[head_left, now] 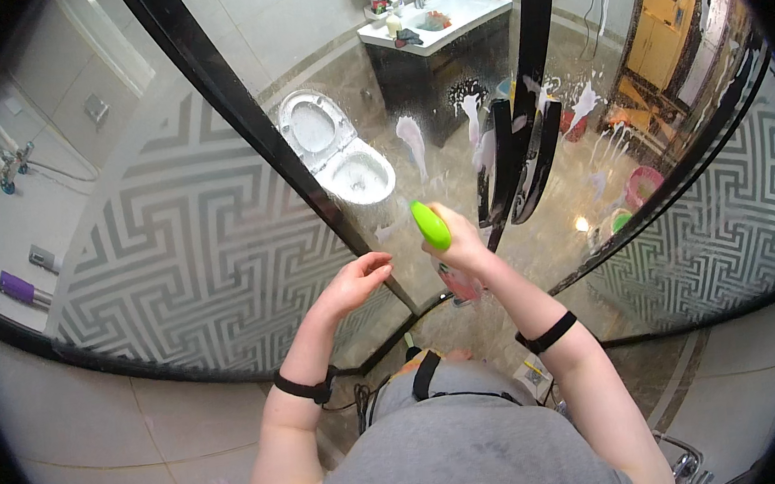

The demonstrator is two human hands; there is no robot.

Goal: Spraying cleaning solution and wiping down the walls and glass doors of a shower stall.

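Observation:
My right hand is closed round a spray bottle with a bright green head. Its clear body, with a pinkish patch, shows below the hand. In front stands a glass shower door, streaked with white foam. To the right of the bottle's head are the door's black handles, also marked with foam. My left hand hangs near the black frame post, its fingers loosely bent and nothing in them.
Patterned glass panels curve round me on both sides. Through the glass show a toilet with its lid up, a sink counter and a pink basin. A purple-bodied tool is at far left, a chrome tap at lower right.

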